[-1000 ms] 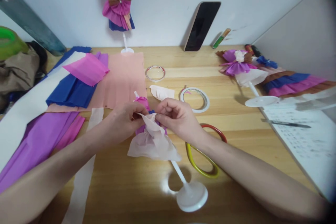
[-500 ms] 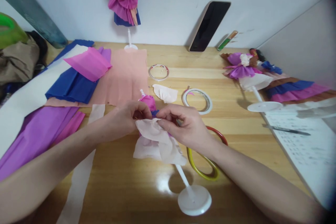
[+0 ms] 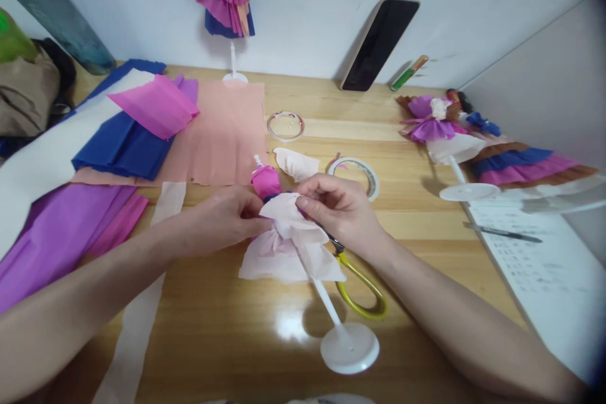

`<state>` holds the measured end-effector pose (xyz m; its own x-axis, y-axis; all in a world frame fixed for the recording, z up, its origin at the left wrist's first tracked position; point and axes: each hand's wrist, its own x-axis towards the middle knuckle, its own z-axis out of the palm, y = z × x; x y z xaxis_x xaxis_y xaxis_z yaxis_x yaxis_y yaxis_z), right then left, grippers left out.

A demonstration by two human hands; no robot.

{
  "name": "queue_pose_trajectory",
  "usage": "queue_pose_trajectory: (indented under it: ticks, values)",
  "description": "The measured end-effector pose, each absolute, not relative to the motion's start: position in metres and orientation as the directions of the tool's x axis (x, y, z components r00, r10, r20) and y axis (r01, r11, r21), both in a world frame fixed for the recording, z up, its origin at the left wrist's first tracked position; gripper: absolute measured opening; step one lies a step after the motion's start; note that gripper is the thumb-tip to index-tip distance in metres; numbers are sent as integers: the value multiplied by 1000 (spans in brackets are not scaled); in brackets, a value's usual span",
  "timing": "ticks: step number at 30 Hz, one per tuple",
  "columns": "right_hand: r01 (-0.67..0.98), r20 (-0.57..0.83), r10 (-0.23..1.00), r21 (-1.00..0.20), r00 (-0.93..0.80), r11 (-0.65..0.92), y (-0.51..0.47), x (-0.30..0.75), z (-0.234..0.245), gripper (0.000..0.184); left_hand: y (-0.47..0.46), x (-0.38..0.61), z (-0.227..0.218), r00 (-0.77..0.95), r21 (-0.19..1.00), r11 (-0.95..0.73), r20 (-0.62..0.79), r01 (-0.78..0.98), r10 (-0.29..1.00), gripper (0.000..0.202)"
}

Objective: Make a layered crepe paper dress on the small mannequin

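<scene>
A small dress form on a white stand (image 3: 349, 347) lies tilted on the table, with a pink crepe paper top (image 3: 266, 182) and a bit of blue at its waist. White crepe paper (image 3: 303, 227) is gathered over its lower part like a skirt. My right hand (image 3: 341, 211) pinches the upper edge of this white paper between thumb and fingers. On the other side, my left hand (image 3: 227, 218) is closed at the left edge of the white paper, thumb against curled fingers. Yellow-handled scissors (image 3: 362, 287) lie partly under my right hand.
Pink, blue and purple crepe paper sheets (image 3: 154, 104) lie at the left. A tape roll (image 3: 372, 177), a beaded ring (image 3: 286, 126) and a white paper piece (image 3: 298, 164) are beyond my hands. A phone (image 3: 381, 44) leans on the wall. Another dressed stand (image 3: 468, 191) is at the right.
My left hand has moved slightly left and down along the white paper. My right hand has shifted a little right, and the paper's upper flap now lies smoother over the form.
</scene>
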<state>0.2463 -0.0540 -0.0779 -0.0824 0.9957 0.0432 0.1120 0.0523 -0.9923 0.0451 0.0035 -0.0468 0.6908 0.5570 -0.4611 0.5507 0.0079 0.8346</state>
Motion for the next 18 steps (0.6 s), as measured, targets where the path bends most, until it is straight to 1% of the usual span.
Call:
queue_pose_trajectory:
  ticks: [3, 5, 7, 10, 13, 18]
  values:
    - [99, 29, 995, -994, -96, 39, -52, 250, -77, 14, 7, 46, -46, 715, 846, 52, -480, 531, 508, 29]
    - [102, 41, 994, -993, -104, 52, -52, 252, -76, 16, 10, 45, -43, 722, 866, 72, -457, 495, 520, 31]
    - [124, 84, 990, -987, -117, 98, -53, 253, -74, 15, 12, 44, -39, 714, 882, 78, -426, 465, 555, 33]
    - [181, 179, 966, -960, -185, 213, -56, 253, -73, 12, 14, 43, -31, 701, 897, 76, -392, 436, 596, 33]
    - [252, 283, 920, -902, -270, 351, -56, 250, -72, 11, 16, 43, -24, 686, 901, 93, -387, 424, 616, 34]
    - [324, 493, 766, -706, -412, 629, -54, 242, -69, 9, 21, 42, -23, 671, 921, 114, -353, 373, 653, 32]
